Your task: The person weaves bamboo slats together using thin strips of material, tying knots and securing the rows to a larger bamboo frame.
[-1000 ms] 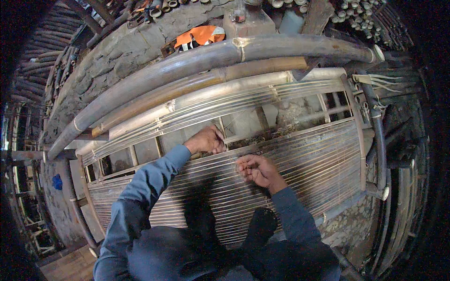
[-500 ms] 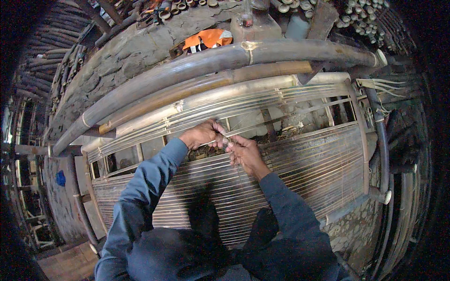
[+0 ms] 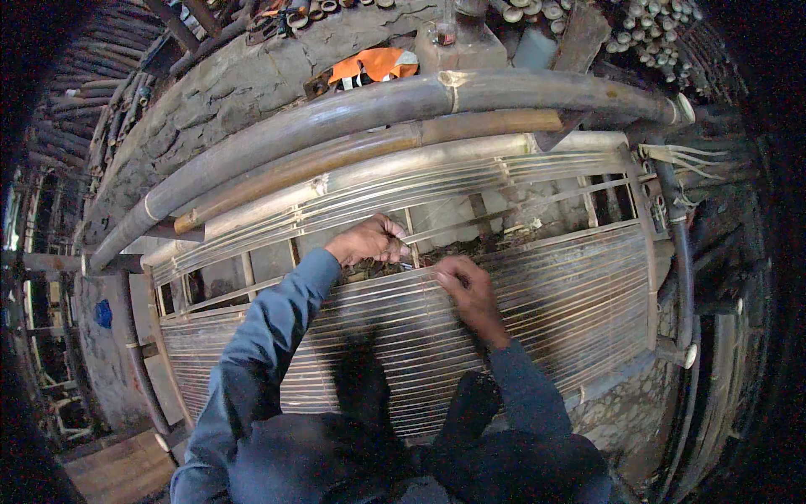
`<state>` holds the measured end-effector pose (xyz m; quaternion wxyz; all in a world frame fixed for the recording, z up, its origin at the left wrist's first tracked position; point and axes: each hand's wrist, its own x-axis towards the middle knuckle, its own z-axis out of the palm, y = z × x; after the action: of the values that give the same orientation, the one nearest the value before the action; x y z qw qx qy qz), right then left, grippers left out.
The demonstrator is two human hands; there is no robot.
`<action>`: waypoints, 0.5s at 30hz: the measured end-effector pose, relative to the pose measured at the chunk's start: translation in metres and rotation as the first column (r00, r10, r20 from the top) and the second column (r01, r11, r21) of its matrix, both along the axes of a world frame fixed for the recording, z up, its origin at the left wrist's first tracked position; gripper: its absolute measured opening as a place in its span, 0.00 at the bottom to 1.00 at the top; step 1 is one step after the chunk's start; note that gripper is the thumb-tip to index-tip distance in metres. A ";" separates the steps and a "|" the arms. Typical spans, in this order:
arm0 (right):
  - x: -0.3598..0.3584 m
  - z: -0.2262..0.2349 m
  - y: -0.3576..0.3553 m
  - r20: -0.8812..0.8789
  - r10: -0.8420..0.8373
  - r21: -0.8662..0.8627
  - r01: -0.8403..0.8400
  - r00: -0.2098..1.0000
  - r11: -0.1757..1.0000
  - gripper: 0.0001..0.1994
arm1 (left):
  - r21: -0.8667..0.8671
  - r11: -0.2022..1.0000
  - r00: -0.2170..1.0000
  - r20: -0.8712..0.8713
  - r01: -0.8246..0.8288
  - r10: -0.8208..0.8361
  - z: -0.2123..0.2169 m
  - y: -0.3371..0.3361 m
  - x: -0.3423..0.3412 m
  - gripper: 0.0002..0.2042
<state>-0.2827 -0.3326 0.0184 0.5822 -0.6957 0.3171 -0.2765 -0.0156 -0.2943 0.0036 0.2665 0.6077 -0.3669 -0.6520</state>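
Observation:
A wide rack of thin, closely spaced bamboo strips (image 3: 378, 336) spreads under my hands, with an open gap across its upper part. Over that gap my left hand (image 3: 369, 239) is closed, fingertips pinched on a single long bamboo strip (image 3: 537, 202) that runs up to the right side of the frame. A thin upright stick (image 3: 411, 231) stands beside those fingertips. My right hand (image 3: 470, 290) is a little apart to the right, above the strips, thumb and fingers pressed together. Whatever they pinch is too fine to make out.
Thick bamboo poles (image 3: 319, 143) cross beyond the rack. Behind them a stone ledge (image 3: 227, 101) carries an orange cloth (image 3: 374, 65). Bundled bamboo poles (image 3: 651, 29) are stacked at the far right. Leafy debris (image 3: 495, 244) shows through the gap.
My right hand has drawn away from the left, to the right and slightly nearer me. My left hand stays pinched in nearly the same place.

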 end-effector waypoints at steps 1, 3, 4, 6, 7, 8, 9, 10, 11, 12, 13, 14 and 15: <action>-0.019 0.021 0.005 -0.044 -0.035 0.176 0.042 0.998 0.984 0.06 | -0.011 1.000 1.000 -0.004 -0.025 0.025 -0.002 0.003 -0.001 0.04; -0.070 0.049 0.005 0.070 -0.075 0.222 0.057 0.995 0.973 0.07 | -0.044 0.998 0.998 -0.033 -0.055 0.053 -0.013 0.007 -0.001 0.05; -0.103 0.062 0.008 0.111 -0.193 0.491 0.115 0.975 0.864 0.08 | -0.070 0.996 0.997 -0.059 -0.059 0.055 -0.021 0.007 0.002 0.06; -0.151 0.086 0.012 0.033 -0.336 0.691 0.221 0.941 0.688 0.10 | -0.045 0.998 0.999 -0.002 -0.041 0.041 -0.018 0.010 0.005 0.07; -0.171 0.101 0.014 -0.057 -0.371 0.643 0.318 0.927 0.696 0.10 | -0.034 0.999 0.999 0.016 -0.038 0.039 -0.012 0.009 0.003 0.07; -0.199 0.115 0.013 -0.214 -0.245 0.546 0.323 0.946 0.773 0.09 | -0.026 0.999 0.999 0.026 -0.028 0.029 -0.009 0.006 -0.002 0.07; -0.218 0.123 0.013 -0.373 -0.127 0.448 0.298 0.919 0.843 0.08 | -0.019 1.000 0.999 0.041 -0.020 0.021 -0.005 0.004 -0.004 0.08; -0.226 0.125 0.017 -0.383 -0.049 0.368 0.201 0.923 0.908 0.07 | -0.023 1.000 0.999 0.049 -0.003 0.004 -0.006 0.001 -0.008 0.08; -0.232 0.126 0.021 -0.400 0.027 0.286 0.096 0.916 0.953 0.07 | -0.027 1.000 0.998 0.057 0.013 -0.012 -0.007 0.000 -0.012 0.08; -0.235 0.128 0.022 -0.422 0.107 0.204 -0.020 0.900 0.979 0.07 | -0.031 0.999 0.997 0.068 0.024 -0.022 -0.009 0.001 -0.014 0.08; -0.232 0.128 0.023 -0.249 -0.016 0.220 0.073 0.968 0.973 0.08 | -0.128 0.992 0.995 0.098 0.014 -0.001 -0.022 0.007 -0.008 0.09; -0.227 0.129 0.025 -0.069 -0.146 0.257 0.158 0.987 0.953 0.10 | -0.224 0.975 0.992 0.126 0.007 0.022 -0.036 0.013 -0.003 0.10; -0.223 0.135 0.025 0.005 -0.216 0.316 0.204 0.976 0.927 0.12 | -0.320 0.947 0.989 0.141 0.010 0.037 -0.039 0.013 -0.006 0.12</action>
<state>-0.5055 -0.3073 0.1530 0.6585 -0.5507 0.4181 -0.2971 -0.0216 -0.2815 -0.0355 0.3385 0.6045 -0.4821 -0.5363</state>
